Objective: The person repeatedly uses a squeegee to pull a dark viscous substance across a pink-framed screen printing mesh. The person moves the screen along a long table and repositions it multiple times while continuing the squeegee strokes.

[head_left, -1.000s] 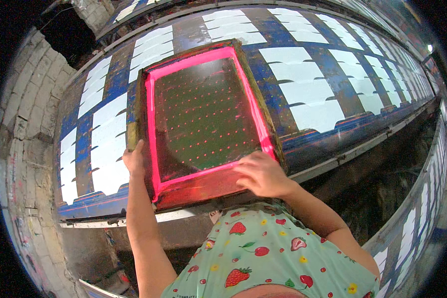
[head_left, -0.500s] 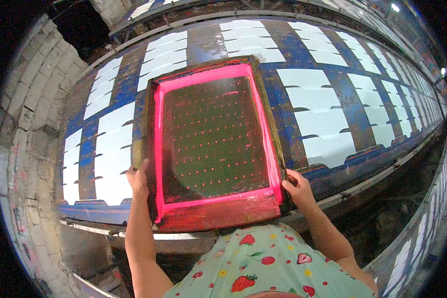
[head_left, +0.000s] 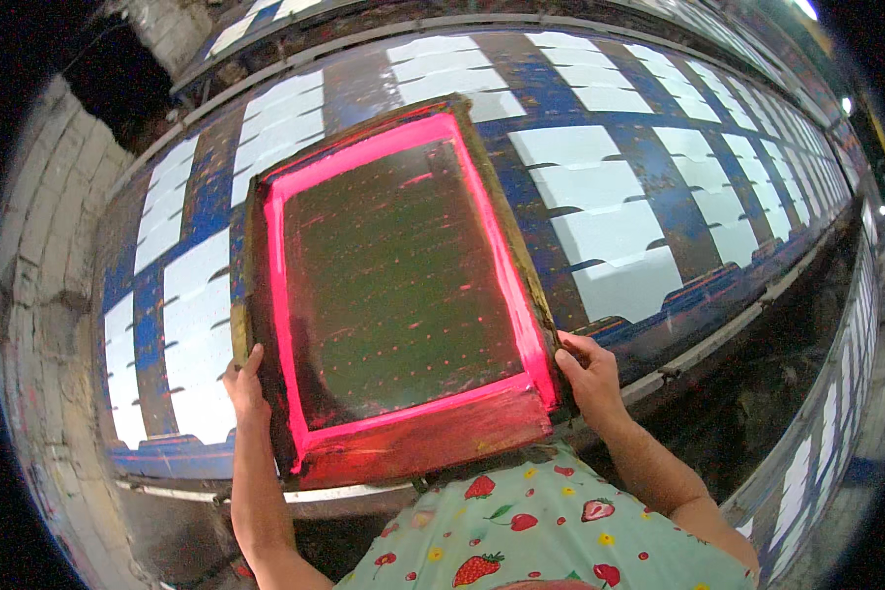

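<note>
Between my hands is a screen printing frame [head_left: 418,433], with bright pink ink along its inner edges and a dark green mesh dotted with small pink specks. My left hand [head_left: 247,384] is closed on the frame's left side near the bottom corner. On the opposite side, my right hand [head_left: 588,373] grips the lower right edge, thumb on top. The frame tilts a little to the left over a long blue-stained table [head_left: 521,228]. White cut sheets [head_left: 608,236] lie in rows on the table, some hidden beneath the frame.
A pale block wall [head_left: 49,236] runs along the left. The table's near edge carries a metal rail [head_left: 698,344]. Another long table [head_left: 806,462] with white sheets stands at the lower right, across a dark gap. More tables lie at the back.
The screen frame and both hands have turned slightly anticlockwise in view, its upper end swinging left. The surroundings have shifted left as well. Both hands keep their hold.
</note>
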Action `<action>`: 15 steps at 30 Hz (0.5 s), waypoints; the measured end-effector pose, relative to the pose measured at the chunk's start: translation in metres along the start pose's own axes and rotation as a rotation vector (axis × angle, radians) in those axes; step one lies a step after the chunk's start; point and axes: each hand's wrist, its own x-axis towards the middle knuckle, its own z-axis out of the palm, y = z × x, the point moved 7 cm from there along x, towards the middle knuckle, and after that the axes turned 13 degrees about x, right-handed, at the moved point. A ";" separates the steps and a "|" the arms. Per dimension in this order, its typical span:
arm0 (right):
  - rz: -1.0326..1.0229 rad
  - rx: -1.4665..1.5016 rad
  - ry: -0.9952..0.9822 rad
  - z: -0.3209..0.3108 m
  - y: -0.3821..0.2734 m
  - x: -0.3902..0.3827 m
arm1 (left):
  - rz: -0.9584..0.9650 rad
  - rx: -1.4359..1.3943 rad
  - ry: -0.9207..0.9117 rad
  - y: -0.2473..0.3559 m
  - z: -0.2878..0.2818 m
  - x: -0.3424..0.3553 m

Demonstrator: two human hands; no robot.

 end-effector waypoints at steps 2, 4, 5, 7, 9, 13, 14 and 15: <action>-0.044 -0.048 0.005 -0.011 -0.009 0.008 | -0.025 -0.020 -0.022 0.018 0.010 -0.008; 0.015 -0.090 0.018 -0.031 -0.008 0.023 | 0.012 -0.069 -0.021 0.038 0.031 -0.022; -0.039 -0.145 0.014 -0.042 -0.013 0.030 | 0.003 -0.061 0.016 0.044 0.042 -0.032; 0.008 -0.118 0.011 -0.068 -0.010 0.046 | 0.010 -0.061 0.036 0.060 0.069 -0.043; 0.025 -0.115 0.008 -0.097 -0.008 0.061 | 0.029 -0.076 0.018 0.070 0.103 -0.053; 0.036 -0.171 0.012 -0.172 0.001 0.097 | 0.071 -0.102 0.029 0.084 0.183 -0.093; 0.027 -0.145 0.015 -0.192 0.004 0.106 | 0.061 -0.094 0.053 0.087 0.201 -0.107; 0.021 -0.123 0.021 -0.213 0.009 0.113 | 0.025 -0.027 0.065 0.086 0.221 -0.123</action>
